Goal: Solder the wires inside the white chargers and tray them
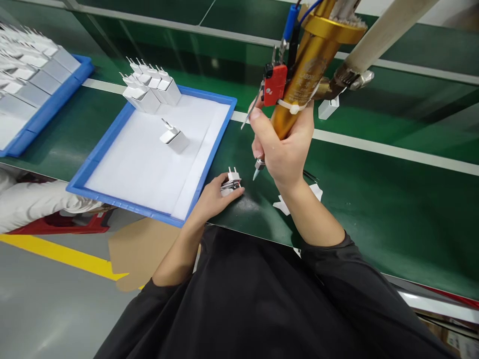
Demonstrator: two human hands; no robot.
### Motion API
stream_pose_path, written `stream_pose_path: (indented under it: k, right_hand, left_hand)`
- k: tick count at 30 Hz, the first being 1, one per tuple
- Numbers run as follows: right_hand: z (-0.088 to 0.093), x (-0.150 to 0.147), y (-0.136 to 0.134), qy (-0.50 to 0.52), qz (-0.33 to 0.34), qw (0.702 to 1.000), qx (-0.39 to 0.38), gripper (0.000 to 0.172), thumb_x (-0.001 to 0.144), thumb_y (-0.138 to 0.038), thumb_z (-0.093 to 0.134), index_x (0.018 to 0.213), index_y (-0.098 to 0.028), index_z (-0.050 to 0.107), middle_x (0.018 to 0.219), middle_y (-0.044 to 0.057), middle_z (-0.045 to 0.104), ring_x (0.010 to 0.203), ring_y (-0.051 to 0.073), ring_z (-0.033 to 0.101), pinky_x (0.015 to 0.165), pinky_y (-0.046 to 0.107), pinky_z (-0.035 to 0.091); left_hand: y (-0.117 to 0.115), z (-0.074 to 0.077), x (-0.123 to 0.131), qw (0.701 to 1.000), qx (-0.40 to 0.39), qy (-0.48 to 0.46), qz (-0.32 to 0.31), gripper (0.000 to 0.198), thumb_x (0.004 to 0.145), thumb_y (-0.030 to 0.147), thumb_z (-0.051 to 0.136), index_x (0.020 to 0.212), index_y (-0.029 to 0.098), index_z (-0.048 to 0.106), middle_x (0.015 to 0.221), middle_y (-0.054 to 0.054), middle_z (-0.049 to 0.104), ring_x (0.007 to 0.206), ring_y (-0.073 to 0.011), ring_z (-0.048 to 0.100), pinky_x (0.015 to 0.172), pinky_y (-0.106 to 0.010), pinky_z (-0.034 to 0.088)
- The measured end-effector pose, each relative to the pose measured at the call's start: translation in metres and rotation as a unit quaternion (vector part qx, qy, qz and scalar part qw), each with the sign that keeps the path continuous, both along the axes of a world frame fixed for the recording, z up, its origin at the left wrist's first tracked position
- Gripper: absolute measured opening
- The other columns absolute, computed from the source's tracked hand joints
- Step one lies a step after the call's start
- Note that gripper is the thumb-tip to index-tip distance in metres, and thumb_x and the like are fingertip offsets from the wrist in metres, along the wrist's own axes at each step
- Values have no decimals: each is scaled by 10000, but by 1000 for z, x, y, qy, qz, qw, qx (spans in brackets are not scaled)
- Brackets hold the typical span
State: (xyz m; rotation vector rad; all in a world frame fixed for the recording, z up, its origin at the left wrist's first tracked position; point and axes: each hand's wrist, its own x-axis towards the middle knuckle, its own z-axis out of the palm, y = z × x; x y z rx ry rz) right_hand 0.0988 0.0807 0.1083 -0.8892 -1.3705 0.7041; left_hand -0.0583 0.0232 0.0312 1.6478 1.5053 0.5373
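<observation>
Hands are seen at work over a green conveyor belt [392,209] in a head-camera view. A small white two-pin plug adapter [232,181] is gripped by the left hand [217,197], the fingers closed around its sides with the prongs pointing up, and it is pressed down onto the belt just beside the near corner of a blue tray [112,199]. A gold-coloured dispensing gun [310,65], hung from above and fitted with a red switch block [275,85], is clasped firmly by the right hand [284,144], the fist wrapped around its barrel. Its pointed metal nozzle [257,169] is held just above and to the right of the adapter, close to it but apart.

Inside the blue tray, lined in white, a cluster of finished white adapters [149,89] is stood at the far corner, and a single adapter [174,137] is left tilted on its side near the middle. A second blue tray [60,94], packed with rows of white adapters, is placed at the far left. One more white adapter [328,107] is set on the belt beyond the gun, by a white stripe. Scraps of white paper [284,205] are scattered under the right wrist. Black sleeves are worn on both arms. A person's white-clad sleeve [37,204] is glimpsed at the lower left.
</observation>
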Motion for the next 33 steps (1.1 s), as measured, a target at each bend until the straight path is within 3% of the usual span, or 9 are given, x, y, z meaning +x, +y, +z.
stream_pose_path:
  k: [2, 5, 8, 13, 17, 23, 25, 29, 33]
  right_hand:
    - [2, 0, -1, 4, 1, 1000, -15, 461, 886, -607, 468, 1225, -311, 369, 1071, 12, 642, 836, 130, 687, 605, 269, 540]
    - [4, 0, -1, 15, -2, 1000, -25, 448, 876, -601, 496, 1189, -298, 390, 1083, 14, 643, 886, 148, 694, 635, 282, 564]
    - [4, 0, -2, 16, -10, 999, -25, 425, 872, -596, 503, 1143, -282, 408, 1085, 14, 638, 897, 151, 695, 625, 278, 567]
    - [3, 0, -2, 9, -15, 999, -32, 384, 878, -571, 504, 1088, -262, 417, 1060, 9, 629, 882, 138, 686, 642, 277, 576]
    - [4, 1, -3, 15, -19, 999, -36, 351, 878, -541, 530, 1041, -251, 419, 1033, 7, 627, 866, 133, 676, 678, 293, 588]
    - [6, 1, -4, 8, -28, 999, -31, 329, 884, -530, 531, 1008, -246, 420, 1029, 12, 627, 869, 134, 670, 720, 313, 600]
    - [6, 1, -3, 6, -33, 999, -22, 317, 889, -521, 528, 1002, -244, 421, 1021, 12, 627, 876, 135, 669, 740, 319, 601]
    - [5, 1, -2, -1, -33, 999, -12, 312, 900, -521, 508, 1021, -245, 428, 1025, 11, 624, 895, 137, 667, 753, 320, 599]
    - [2, 0, -2, 17, -22, 999, -21, 326, 891, -530, 517, 1022, -242, 437, 1008, 5, 628, 862, 128, 668, 771, 328, 604]
  left_hand:
    - [5, -5, 5, 998, 4, -69, 12, 424, 848, 477, 605, 1186, 221, 592, 1041, -36, 710, 948, -212, 673, 856, -329, 516]
    - [7, -18, 13, 987, 71, -131, 53, 356, 846, 374, 614, 1156, 203, 567, 1026, -46, 714, 948, -184, 687, 855, -310, 524]
    - [4, -27, 15, 976, 176, -96, 87, 360, 808, 280, 636, 1149, 199, 555, 1031, -47, 709, 911, -167, 693, 834, -296, 525]
    - [0, -26, 12, 965, 262, -11, 27, 484, 776, 153, 609, 1250, 205, 527, 969, -26, 715, 882, -156, 674, 809, -278, 522]
    - [1, -23, 7, 945, 324, 51, 9, 442, 767, 82, 537, 1196, 189, 556, 912, -28, 710, 884, -177, 628, 804, -301, 506]
    - [-5, -9, -4, 941, 300, 106, -116, 413, 897, 264, 507, 1302, 181, 497, 1096, -82, 668, 946, -231, 561, 883, -406, 460]
    - [-8, -7, -5, 943, 296, 116, -95, 364, 940, 299, 491, 1286, 187, 509, 1071, -78, 674, 944, -218, 569, 882, -383, 469]
    - [-10, -13, -7, 932, 333, 128, -55, 201, 932, 353, 549, 1056, 202, 596, 929, -49, 684, 816, -173, 616, 750, -296, 498]
    - [-12, -18, -7, 939, 311, 144, -33, 277, 888, 466, 611, 998, 211, 612, 842, -24, 671, 716, -151, 632, 661, -272, 493]
